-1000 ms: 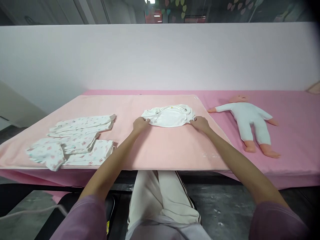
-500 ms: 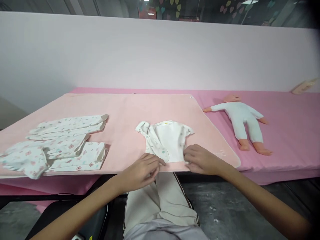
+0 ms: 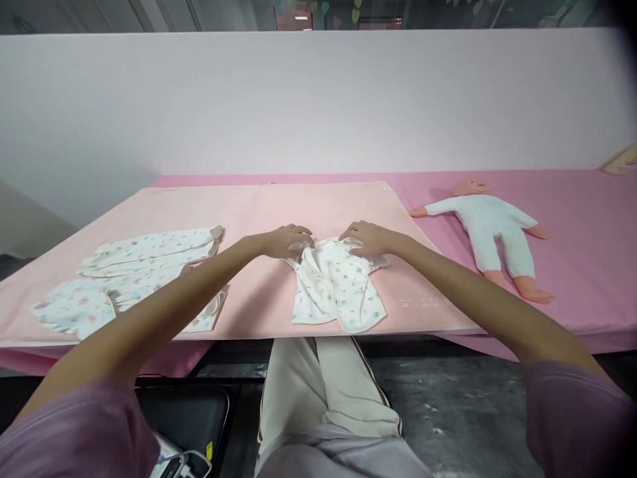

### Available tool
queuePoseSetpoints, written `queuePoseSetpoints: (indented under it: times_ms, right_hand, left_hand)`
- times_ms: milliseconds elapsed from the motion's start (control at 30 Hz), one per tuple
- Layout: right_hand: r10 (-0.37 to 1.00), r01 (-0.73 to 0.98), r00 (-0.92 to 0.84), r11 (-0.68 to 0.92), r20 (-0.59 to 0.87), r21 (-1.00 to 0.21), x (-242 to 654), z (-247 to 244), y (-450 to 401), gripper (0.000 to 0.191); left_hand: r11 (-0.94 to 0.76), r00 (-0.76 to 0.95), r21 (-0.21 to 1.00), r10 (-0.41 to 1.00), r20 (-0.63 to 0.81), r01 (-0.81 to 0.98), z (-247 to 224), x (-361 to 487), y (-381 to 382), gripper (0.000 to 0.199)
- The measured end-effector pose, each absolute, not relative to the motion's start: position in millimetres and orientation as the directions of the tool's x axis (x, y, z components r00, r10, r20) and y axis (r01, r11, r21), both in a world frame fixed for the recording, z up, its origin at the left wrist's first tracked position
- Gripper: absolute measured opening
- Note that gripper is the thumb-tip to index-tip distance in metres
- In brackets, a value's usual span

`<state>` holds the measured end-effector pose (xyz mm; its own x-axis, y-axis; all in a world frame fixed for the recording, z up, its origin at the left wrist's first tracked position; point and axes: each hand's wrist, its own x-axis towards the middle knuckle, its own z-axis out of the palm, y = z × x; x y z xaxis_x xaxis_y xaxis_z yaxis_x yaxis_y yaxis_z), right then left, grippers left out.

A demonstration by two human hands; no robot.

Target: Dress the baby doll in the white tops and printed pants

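A small white baby shirt (image 3: 355, 292) with a fine coloured print lies on the peach mat in front of me. Both front panels cover its body, and the plain inside of the back shows at the neck. My left hand (image 3: 287, 241) is at the left shoulder, its bent fingers closed on the cloth there. At the right side of the collar, my right hand (image 3: 369, 239) has its curled fingers on the fabric, closed around the shoulder edge. Parts of both short sleeves are hidden beneath the hands.
Folded printed baby clothes (image 3: 149, 245) lie on the left, partly behind my left forearm. A baby doll (image 3: 490, 219) in a white suit lies on the pink sheet (image 3: 582, 265) at the right. The peach mat (image 3: 249, 206) reaches the table's front edge. A pale bottle (image 3: 620, 161) is far right.
Both hands have moved from the shirt's lower hem up to its shoulders. The right front panel now lies across the shirt, where the plain white inside showed before.
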<state>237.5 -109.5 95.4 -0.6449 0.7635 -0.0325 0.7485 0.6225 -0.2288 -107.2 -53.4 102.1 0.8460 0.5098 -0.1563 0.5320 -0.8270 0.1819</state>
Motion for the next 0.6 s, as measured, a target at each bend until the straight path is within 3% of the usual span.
queuePoseSetpoints:
  times_ms: [133, 267, 400, 600]
  right_hand:
    - [0.726, 0.769, -0.638, 0.62, -0.256, -0.158, 217.4, 96.8, -79.3, 0.034]
    - [0.753, 0.808, -0.588, 0.563, -0.297, -0.174, 221.0, 108.0, -70.9, 0.026]
    - [0.797, 0.78, -0.59, 0.522, -0.129, -0.345, 236.3, 132.1, -76.3, 0.032]
    - [0.819, 0.621, -0.52, 0.556, 0.24, -0.553, 245.8, 189.5, -118.2, 0.038]
  left_hand:
    - [-0.837, 0.828, 0.129, 0.482, -0.287, 0.532, 108.9, -83.8, -40.4, 0.035]
    - [-0.837, 0.805, 0.05, 0.506, -0.309, 0.545, 115.5, -67.6, -39.7, 0.025]
    - [-0.744, 0.756, 0.171, 0.592, -0.278, 0.646, 136.8, -67.5, -41.1, 0.032]
    - [-0.705, 0.729, 0.352, 0.679, 0.086, 0.616, 197.3, -75.5, -72.0, 0.042]
